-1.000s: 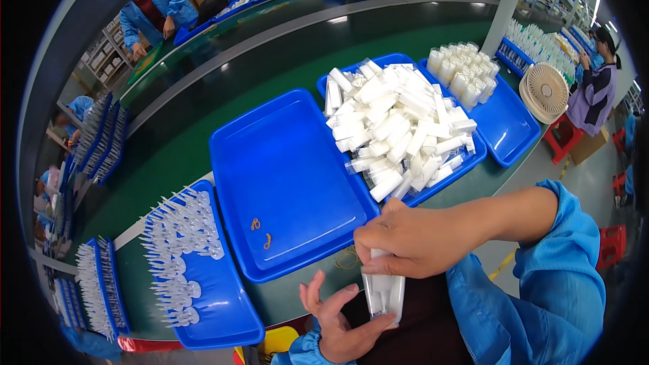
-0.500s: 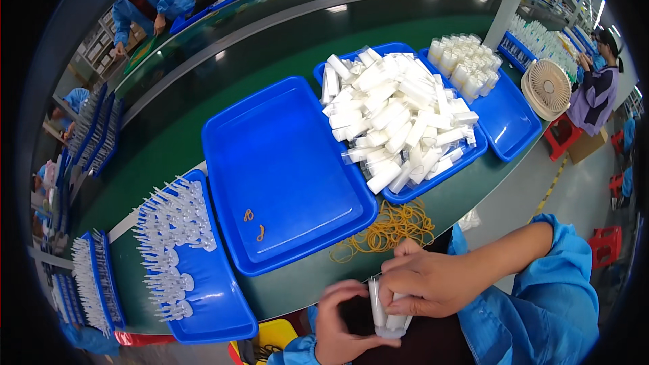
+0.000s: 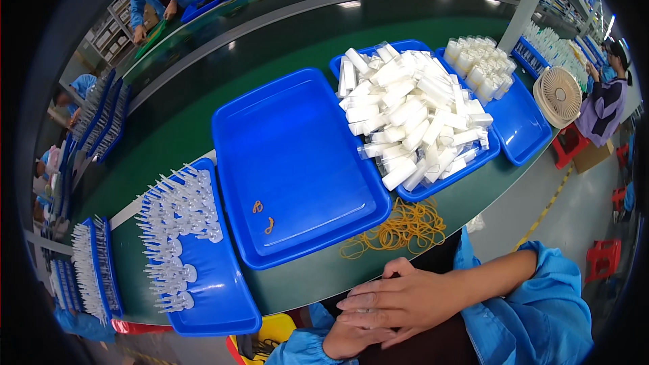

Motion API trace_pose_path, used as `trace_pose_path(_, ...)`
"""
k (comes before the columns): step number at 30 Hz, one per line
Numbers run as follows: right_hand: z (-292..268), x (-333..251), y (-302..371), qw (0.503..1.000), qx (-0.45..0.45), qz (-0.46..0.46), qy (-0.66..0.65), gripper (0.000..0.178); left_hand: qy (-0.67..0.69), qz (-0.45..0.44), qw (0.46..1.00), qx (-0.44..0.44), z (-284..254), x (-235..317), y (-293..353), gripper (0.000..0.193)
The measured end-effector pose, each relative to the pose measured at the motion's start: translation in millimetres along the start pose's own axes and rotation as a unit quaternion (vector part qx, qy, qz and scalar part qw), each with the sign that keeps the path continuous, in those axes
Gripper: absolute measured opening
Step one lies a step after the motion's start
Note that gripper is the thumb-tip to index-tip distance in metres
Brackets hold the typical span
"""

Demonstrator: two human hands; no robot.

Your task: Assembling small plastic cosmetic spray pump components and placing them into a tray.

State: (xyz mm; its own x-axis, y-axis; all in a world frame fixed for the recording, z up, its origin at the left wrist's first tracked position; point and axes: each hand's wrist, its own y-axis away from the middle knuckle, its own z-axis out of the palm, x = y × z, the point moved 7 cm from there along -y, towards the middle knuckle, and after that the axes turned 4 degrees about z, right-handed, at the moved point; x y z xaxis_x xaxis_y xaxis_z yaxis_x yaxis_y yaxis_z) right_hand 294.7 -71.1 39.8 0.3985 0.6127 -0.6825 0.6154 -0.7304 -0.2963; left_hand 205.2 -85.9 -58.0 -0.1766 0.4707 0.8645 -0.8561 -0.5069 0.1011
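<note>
My right hand lies across my left hand near the table's front edge. The fingers of both wrap round the same small bundle of white packs, which they almost wholly cover; a pale, glossy trace shows between the right fingers. Just beyond the hands, a loose tangle of yellow rubber bands rests on the green table. More white packs in clear film are heaped in a blue tray. To their left stands a large blue tray, with two small twisted rubber bands at its near left.
A blue tray at the left holds rows of clear, spiky plastic parts. Upright white bundles fill part of another blue tray, beside a beige fan. A grey post rises behind. Other people work farther off.
The right hand has moved over the left and spread its fingers across it. The white packs seen between the hands are now mostly covered. The whole view has shifted slightly.
</note>
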Motion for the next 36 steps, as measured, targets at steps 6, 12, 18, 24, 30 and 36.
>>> trace_pose_path(6, -22, 34, -22, 0.996, -0.008, 0.002, 0.09, 0.043, 0.155, 0.096, 0.98, 0.085, -12, 37, 2, 0.02)
trace_pose_path(12, -14, 53, -38, 0.94, 0.082, -0.01, 0.332, 0.008, -0.017, 0.032, 0.975, 0.219, -37, 34, 27, 0.039)
trace_pose_path(18, 1, 61, -41, 0.928, 0.083, -0.031, 0.361, 0.005, -0.073, 0.079, 0.927, 0.359, -48, 46, 32, 0.022)
trace_pose_path(24, 1, 45, -39, 0.927, 0.082, -0.043, 0.362, 0.015, -0.162, 0.131, 0.888, 0.411, -51, 69, 11, 0.025)
trace_pose_path(30, -4, 19, -38, 0.946, 0.092, -0.058, 0.304, 0.013, -0.289, 0.151, 0.851, 0.412, -48, 74, 4, 0.023)
trace_pose_path(36, -12, 39, -25, 0.981, 0.112, -0.012, 0.16, 0.014, 0.155, 0.16, 0.938, 0.265, -38, 54, 1, 0.022)
